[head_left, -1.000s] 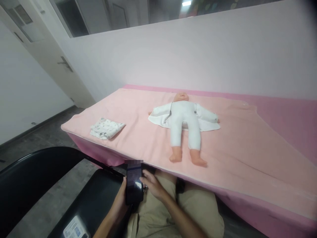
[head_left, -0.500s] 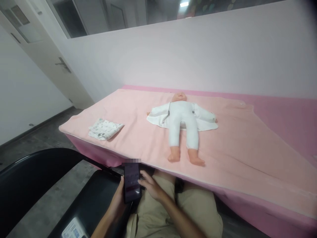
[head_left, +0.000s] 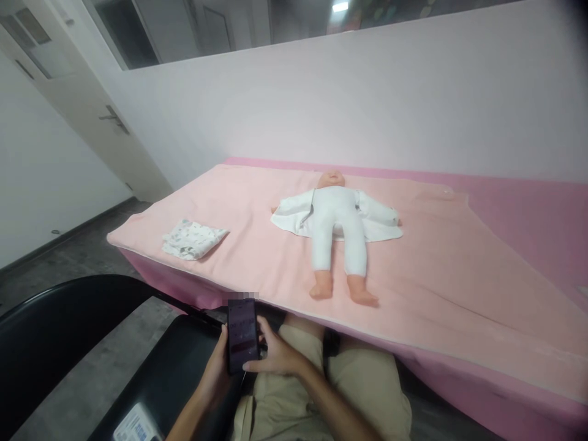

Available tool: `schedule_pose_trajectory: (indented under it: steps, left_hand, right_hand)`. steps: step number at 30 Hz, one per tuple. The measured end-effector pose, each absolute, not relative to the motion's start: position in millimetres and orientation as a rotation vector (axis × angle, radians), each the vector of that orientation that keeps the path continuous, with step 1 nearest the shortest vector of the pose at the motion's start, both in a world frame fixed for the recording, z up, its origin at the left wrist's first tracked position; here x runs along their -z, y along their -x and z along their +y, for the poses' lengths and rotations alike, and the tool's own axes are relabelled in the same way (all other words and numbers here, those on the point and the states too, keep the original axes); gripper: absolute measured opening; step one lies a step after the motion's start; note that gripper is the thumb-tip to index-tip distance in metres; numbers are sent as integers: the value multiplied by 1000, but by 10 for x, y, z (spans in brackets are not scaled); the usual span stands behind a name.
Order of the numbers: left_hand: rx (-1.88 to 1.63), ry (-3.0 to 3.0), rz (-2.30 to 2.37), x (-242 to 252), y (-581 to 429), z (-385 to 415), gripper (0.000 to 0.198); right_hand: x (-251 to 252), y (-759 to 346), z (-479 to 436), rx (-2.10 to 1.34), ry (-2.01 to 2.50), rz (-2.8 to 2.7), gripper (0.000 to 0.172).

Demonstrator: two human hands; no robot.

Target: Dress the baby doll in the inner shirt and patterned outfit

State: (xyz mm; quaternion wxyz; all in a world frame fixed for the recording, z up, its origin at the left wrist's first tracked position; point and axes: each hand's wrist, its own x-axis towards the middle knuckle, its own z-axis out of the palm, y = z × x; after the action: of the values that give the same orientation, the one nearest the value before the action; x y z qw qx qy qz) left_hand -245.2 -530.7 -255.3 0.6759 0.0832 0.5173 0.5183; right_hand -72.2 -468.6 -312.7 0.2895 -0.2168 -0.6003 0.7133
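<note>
Phone [head_left: 242, 343], a slim dark slab, is at lower centre of the frame, clasped between the left hand [head_left: 217, 362] on its left edge and the right hand [head_left: 279, 355] on its right; the right thumb has just dropped lower on the glossy screen, so screen use seems under way; further, left to right: smooth black chair [head_left: 82, 300], lower left; creased, patterned, folded cloth [head_left: 193, 239], middle left; smooth, white-bodied doll [head_left: 336, 208], right of centre, on a matte, wrinkled pink blanket [head_left: 436, 263].
</note>
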Motion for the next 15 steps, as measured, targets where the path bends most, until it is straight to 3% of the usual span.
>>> schedule_pose_trajectory:
  steps: [15]
  left_hand:
    - [-1191, -160, 1177, 2556, 2410, -5292, 64]
  right_hand:
    - [3101, 723, -4690, -1862, 601, -1620, 116]
